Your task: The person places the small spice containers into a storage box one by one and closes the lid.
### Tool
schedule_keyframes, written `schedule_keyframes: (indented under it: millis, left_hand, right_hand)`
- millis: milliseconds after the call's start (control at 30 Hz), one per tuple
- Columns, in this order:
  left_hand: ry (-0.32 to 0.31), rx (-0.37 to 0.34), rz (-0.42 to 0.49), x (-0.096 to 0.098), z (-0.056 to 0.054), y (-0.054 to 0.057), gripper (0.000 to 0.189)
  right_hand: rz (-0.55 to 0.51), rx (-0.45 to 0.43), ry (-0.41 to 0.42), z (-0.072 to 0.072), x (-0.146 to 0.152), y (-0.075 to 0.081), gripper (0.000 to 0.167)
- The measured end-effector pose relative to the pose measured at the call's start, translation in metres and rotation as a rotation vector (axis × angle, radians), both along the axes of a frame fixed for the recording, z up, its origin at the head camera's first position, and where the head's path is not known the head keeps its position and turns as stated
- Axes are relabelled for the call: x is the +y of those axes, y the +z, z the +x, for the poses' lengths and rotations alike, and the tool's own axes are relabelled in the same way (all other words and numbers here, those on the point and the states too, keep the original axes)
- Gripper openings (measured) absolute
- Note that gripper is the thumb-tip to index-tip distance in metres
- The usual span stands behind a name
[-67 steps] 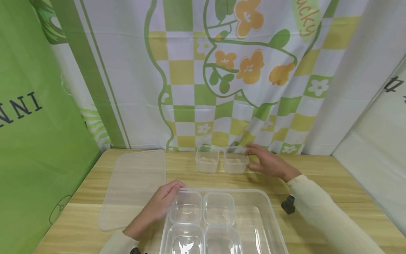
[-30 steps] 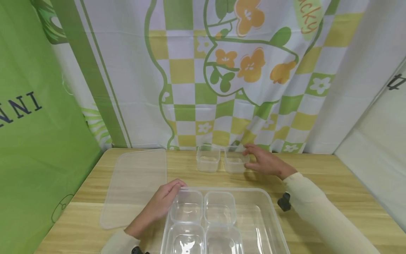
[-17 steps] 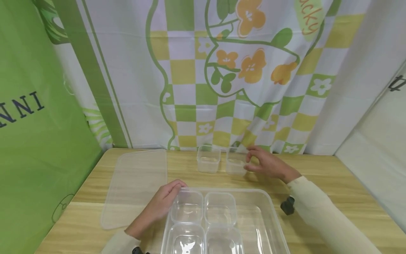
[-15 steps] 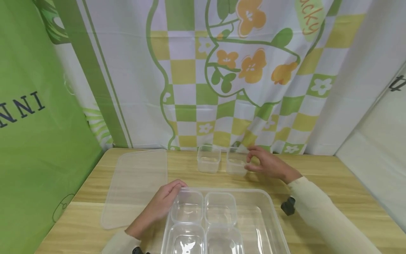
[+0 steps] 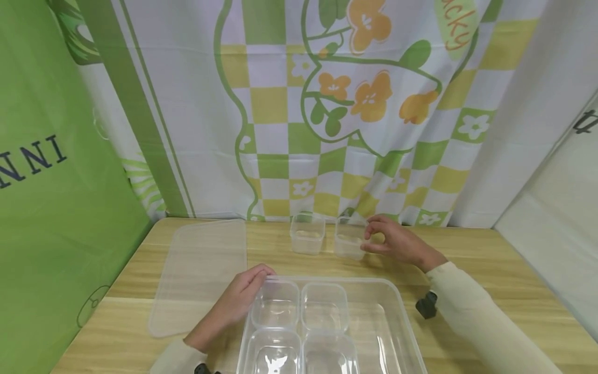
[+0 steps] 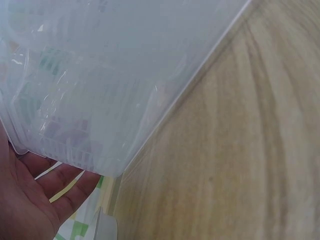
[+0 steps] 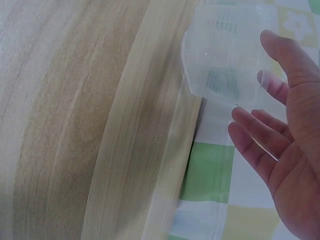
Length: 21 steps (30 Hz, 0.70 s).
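Note:
A large clear plastic box [image 5: 380,283] sits at the front of the table, holding several small clear containers [image 5: 324,309] in its left part. My left hand [image 5: 240,296] grips its far left corner, with fingers [image 6: 60,182] at the wall in the left wrist view. Near the back edge, my right hand [image 5: 402,244] pinches the right side wall of a small square plastic container [image 5: 348,246]. In the right wrist view, thumb and index finger are at that container's [image 7: 225,55] rim, the other fingers loose. Another small container [image 5: 307,241] stands to its left.
A flat translucent lid [image 5: 196,280] lies on the wooden table [image 5: 467,291] at the left. Behind the table's back edge hangs a patterned curtain [image 5: 299,130]. A green cloth [image 5: 70,223] hangs on the left.
My right hand first reached the right small container, then its thumb and index finger closed at the wall. The container has shifted slightly right. My left hand has stayed at the box corner.

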<state>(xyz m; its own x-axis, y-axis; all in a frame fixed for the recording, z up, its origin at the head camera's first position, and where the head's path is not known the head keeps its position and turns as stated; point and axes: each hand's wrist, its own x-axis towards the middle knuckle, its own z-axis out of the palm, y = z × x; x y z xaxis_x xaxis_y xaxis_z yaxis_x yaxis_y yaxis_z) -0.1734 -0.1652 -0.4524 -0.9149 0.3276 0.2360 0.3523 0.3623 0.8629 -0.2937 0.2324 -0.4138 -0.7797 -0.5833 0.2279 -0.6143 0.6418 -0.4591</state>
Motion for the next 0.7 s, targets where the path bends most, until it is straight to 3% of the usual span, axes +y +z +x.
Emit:
schedule_keyframes:
  millis: [267, 700]
  left_hand:
    - [-0.002, 0.005, 0.006, 0.0000, 0.0003, -0.0003, 0.031]
    - [0.001, 0.016, -0.014, -0.0003, -0.0008, -0.0001, 0.032]
  right_hand:
    - [-0.052, -0.101, -0.006, 0.0014, 0.0023, -0.0012, 0.018]
    - [-0.077, -0.104, -0.023, 0.0014, 0.0023, -0.0027, 0.020]
